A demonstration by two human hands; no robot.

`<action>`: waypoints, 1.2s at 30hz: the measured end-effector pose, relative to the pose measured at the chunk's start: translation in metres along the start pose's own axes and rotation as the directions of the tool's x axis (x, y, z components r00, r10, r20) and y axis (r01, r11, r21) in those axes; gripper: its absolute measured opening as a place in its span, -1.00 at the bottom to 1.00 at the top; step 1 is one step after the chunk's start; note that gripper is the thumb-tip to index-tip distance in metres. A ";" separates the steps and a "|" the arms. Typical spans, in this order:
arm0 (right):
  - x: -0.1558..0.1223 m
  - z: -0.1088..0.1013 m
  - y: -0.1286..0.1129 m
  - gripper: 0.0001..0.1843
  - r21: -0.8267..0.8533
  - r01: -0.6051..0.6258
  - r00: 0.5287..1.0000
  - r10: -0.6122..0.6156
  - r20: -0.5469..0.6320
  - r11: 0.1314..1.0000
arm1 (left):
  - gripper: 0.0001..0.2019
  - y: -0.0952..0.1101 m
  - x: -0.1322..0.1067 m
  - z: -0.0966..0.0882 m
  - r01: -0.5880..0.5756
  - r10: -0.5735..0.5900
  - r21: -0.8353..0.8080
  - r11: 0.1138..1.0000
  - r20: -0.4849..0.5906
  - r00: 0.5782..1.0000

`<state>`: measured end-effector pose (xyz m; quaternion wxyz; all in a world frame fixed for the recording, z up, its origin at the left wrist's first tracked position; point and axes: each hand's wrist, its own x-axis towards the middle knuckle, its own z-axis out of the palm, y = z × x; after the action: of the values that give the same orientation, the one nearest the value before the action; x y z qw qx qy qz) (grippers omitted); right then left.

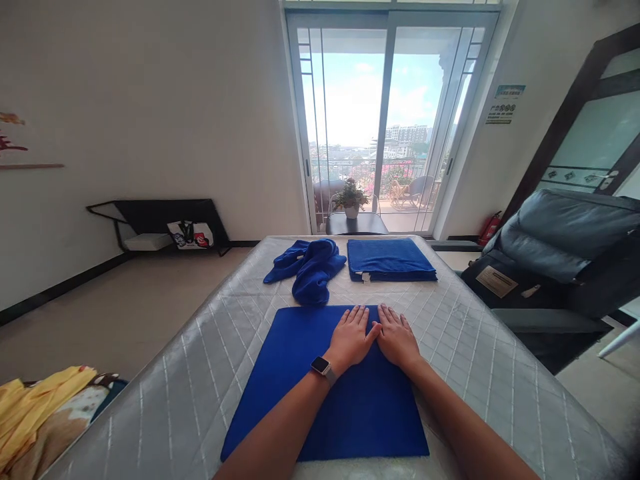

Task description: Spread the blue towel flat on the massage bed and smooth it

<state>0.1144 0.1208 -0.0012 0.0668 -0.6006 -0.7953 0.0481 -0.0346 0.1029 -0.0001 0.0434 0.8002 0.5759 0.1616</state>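
The left hand (353, 337) and right hand (397, 337) lie flat, pinching nothing, near the far edge of one smooth blue rectangular cloth (350, 410) on a silver quilted surface (480, 347); the left is nearer its middle. Beyond are one folded blue fabric stack (390, 257) and one crumpled blue fabric heap (314, 270).

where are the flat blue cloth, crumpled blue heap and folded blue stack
Flat blue cloth (356, 403), head view: lower middle.
Crumpled blue heap (315, 267), head view: near its middle.
Folded blue stack (393, 259), head view: top face.
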 end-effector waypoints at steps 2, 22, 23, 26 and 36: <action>0.000 -0.001 -0.001 -0.33 0.009 -0.009 1.000 0.009 -0.001 1.000 | -0.26 -0.002 0.000 -0.001 0.013 -0.013 0.006 1.000 0.015 1.000; -0.002 -0.006 -0.003 -0.30 0.095 -0.016 1.000 0.018 -0.016 0.995 | -0.27 -0.127 -0.067 -0.040 0.238 -0.256 0.210 0.948 0.063 0.964; -0.003 -0.006 -0.003 -0.30 0.093 -0.017 1.000 0.018 -0.012 0.996 | -0.26 -0.134 -0.071 -0.042 0.257 -0.274 0.216 0.942 0.054 0.960; -0.004 -0.005 -0.003 -0.31 0.081 -0.020 0.999 0.022 -0.031 0.997 | -0.25 -0.147 -0.080 -0.045 0.312 -0.328 0.222 0.924 0.036 0.944; -0.075 -0.096 -0.050 -0.54 0.251 0.627 0.754 -0.492 -0.435 0.738 | -0.24 -0.144 -0.081 -0.044 0.355 -0.354 0.168 0.920 -0.037 0.935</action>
<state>0.1029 0.0347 0.0975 0.3302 -0.3026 -0.8910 0.0746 -0.2018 0.0699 -0.0127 0.0009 0.6832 0.7229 0.1030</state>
